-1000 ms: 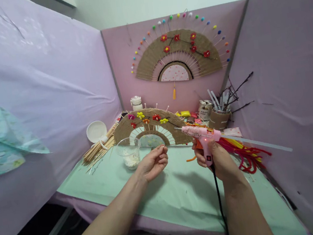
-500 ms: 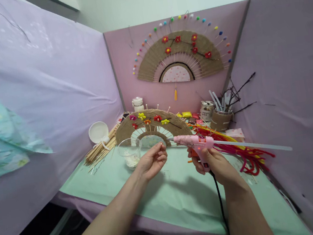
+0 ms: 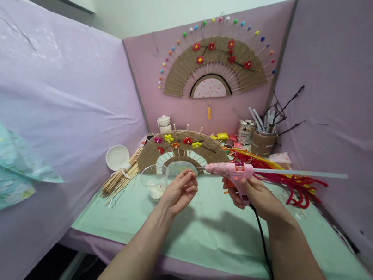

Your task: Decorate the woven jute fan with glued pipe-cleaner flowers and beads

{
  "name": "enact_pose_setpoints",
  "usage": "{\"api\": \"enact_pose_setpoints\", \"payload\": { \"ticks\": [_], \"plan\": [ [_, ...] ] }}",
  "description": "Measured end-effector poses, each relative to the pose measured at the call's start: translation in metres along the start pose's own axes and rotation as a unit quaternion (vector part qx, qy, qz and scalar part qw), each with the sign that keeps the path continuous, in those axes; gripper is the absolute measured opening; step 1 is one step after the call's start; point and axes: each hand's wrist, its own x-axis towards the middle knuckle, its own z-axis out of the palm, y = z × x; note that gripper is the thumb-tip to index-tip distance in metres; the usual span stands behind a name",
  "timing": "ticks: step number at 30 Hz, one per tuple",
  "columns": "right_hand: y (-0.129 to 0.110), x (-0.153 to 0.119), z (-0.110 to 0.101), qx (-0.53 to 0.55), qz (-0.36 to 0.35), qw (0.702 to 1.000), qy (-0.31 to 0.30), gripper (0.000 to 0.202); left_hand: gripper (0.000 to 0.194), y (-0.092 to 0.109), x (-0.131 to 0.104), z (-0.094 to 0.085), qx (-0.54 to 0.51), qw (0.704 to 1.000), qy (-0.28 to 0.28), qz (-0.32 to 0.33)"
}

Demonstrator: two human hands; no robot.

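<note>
My right hand (image 3: pixel 252 192) grips the pink glue gun (image 3: pixel 229 169), which sits lower and farther left than a second ago, its nozzle (image 3: pixel 201 168) now just beside my left hand (image 3: pixel 182 192), whose fingertips pinch a tiny bit (image 3: pixel 191 172), too small to identify, before the fan (image 3: pixel 147 157).
</note>
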Motion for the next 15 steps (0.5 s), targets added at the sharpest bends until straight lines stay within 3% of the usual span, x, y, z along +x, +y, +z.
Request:
{"api": "enact_pose_setpoints", "payload": {
  "ticks": [8,15],
  "plan": [
    [0.0012,-0.0002,-0.0013,-0.001,-0.015,1.0,-0.02,0.057,0.03,0.0004,0.0002,-0.0017,0.02,1.0,-0.01,0.014],
    [-0.0027,-0.0011,0.0008,-0.003,-0.009,1.0,-0.017,0.059,0.025,-0.0005,0.0014,-0.0038,0.031,0.999,-0.017,0.019]
  ]
}}
